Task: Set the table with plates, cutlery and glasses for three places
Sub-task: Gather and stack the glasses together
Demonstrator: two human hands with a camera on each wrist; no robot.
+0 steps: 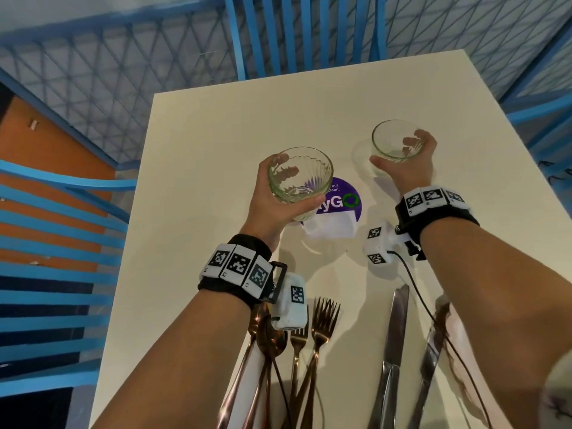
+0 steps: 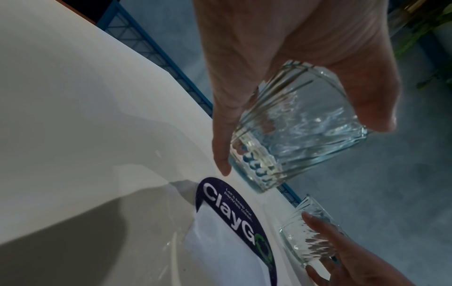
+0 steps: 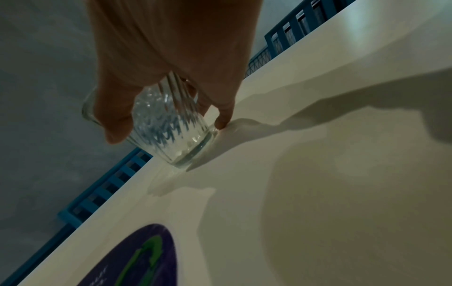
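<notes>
My left hand (image 1: 278, 193) grips a clear ribbed glass (image 1: 298, 178) (image 2: 293, 131), held tilted above the cream table (image 1: 216, 134) near its middle. My right hand (image 1: 408, 162) (image 3: 156, 87) wraps a second ribbed glass (image 1: 394, 140) (image 3: 168, 131) whose base touches the tabletop farther right. That second glass (image 2: 308, 232) also shows low in the left wrist view. Near the front edge lie copper forks (image 1: 322, 323), copper spoons (image 1: 266, 339) and steel knives (image 1: 396, 335).
A round purple sticker (image 1: 340, 202) (image 2: 232, 209) sits on the table between the hands. Blue slatted chairs stand at the far end (image 1: 297, 29) and on the left (image 1: 55, 243). A blue mesh railing (image 1: 108, 72) surrounds the table.
</notes>
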